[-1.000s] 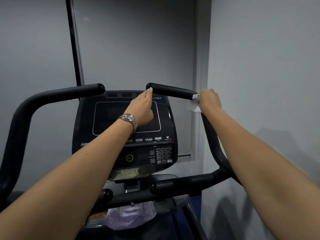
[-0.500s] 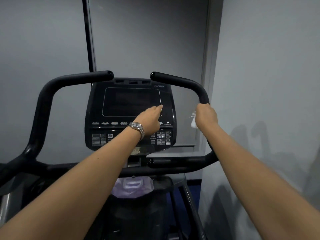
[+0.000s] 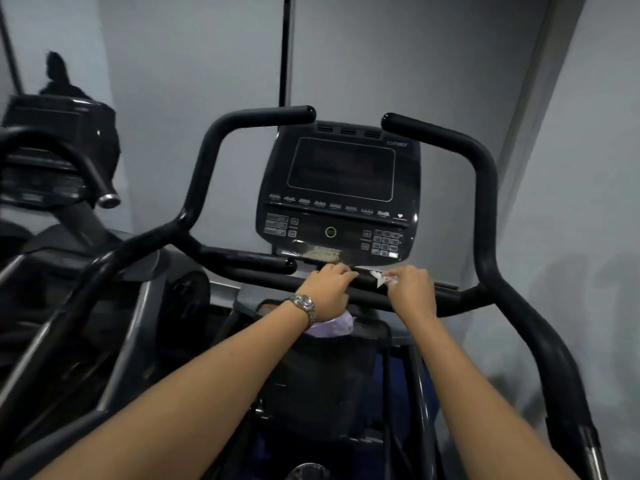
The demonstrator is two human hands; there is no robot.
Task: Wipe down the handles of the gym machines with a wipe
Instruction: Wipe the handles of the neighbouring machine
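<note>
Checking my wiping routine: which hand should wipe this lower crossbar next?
Right. The right hand already holds the wipe against the crossbar; the left hand only rests there, without a wipe.

A small crumpled white wipe (image 3: pixel 381 278) is pressed against the black horizontal crossbar handle (image 3: pixel 457 299) just below the console. The two upper black handles (image 3: pixel 446 136) are curved inward above it; their surface appears matte, though blur hides detail.

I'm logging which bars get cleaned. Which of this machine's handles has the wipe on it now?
The low horizontal crossbar under the console, where the right hand presses the wipe; both upper curved handles are untouched.
</note>
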